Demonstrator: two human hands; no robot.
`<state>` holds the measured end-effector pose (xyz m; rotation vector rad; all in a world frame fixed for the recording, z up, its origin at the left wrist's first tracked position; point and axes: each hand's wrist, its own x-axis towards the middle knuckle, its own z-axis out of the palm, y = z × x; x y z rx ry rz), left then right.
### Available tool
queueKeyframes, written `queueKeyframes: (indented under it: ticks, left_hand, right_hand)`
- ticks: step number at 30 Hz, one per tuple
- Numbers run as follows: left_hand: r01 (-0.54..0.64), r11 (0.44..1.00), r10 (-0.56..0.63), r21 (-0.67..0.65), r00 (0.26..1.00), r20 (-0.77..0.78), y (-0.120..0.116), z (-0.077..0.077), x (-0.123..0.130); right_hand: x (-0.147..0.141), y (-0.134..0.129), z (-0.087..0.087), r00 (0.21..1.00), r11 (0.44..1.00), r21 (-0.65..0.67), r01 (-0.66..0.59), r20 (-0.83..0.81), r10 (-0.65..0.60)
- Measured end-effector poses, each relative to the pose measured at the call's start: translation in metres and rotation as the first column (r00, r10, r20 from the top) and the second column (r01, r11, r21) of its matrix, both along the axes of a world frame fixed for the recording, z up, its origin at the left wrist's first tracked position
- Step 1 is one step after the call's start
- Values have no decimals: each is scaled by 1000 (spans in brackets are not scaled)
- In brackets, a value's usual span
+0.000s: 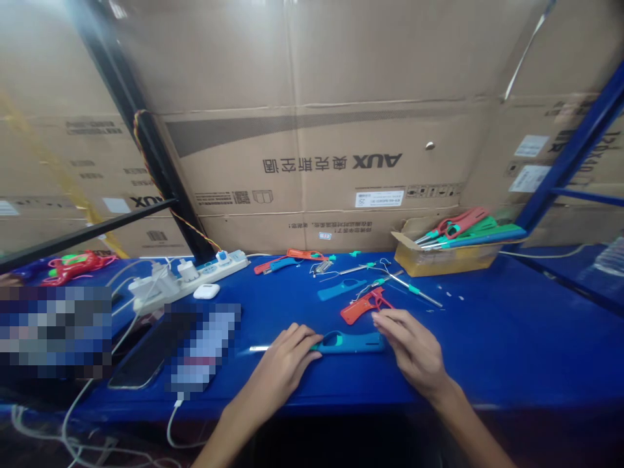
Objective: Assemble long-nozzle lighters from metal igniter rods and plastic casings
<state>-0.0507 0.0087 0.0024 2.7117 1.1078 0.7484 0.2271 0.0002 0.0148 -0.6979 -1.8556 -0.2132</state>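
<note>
Blue lighter (358,343), one: lying lengthwise on the bench (526,344), lower centre of the frame, metal tube toward the left, handle end toward the right.

Left hand (285,364), lower centre: grip closed, thumb and fingers about the front of the lighter, its tube tip projecting beyond the hand.

Right hand (414,351), right of centre: fingers bent and close together at the handle end; whether this grip pinches the lighter or only touches it, cannot tell.

Orange handle piece (357,309), one: just above the lighter, near the right fingertips.

Light-blue shell (338,290), one: above and left of the orange piece.

Metal rod with green collar (416,290), one: slanting, right of the light-blue shell.

Open cardboard box (453,265), right of the frame: holding assorted lighters (463,224), red, green and blue.

White power strip (234,263), left of centre: plugs fitted.

White case (206,291), one: just below the strip.

Dark phone (149,357), one: lower left, flat.
</note>
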Motion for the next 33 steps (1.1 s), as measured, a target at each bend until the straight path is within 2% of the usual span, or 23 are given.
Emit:
queueKeyframes:
  ticks: [7,14,16,19,21,25,30,33]
  left_hand:
    - [14,1000,-14,-1,1000,3,0,2,1]
    - [12,1000,-12,2,1000,15,0,1,0]
    - [15,1000,-15,-9,1000,11,-1,1,0]
    - [21,1000,-21,-18,1000,10,-1,3,0]
    - [22,1000,-22,-22,1000,12,-1,3,0]
    - [20,1000,-20,-18,1000,18,-1,3,-1]
    - [19,1000,-19,-21,1000,14,-1,3,0]
    - [15,1000,-15,-18,1000,12,-2,4,1]
  right_hand:
    - [4,2,-2,977,982,-179,64,-188,-97]
    - [6,3,2,961,980,-142,139,-218,-168]
    - [6,2,1,965,978,-171,119,-211,-154]
    - [7,2,-1,965,972,-237,-2,-257,-60]
    - [8,3,-3,954,971,-235,-46,-297,-27]
    - [10,4,-3,959,980,-195,38,-270,-91]
    - [9,3,-3,953,957,-288,-32,-296,-58]
    - [10,3,-2,954,970,-243,-7,-291,-66]
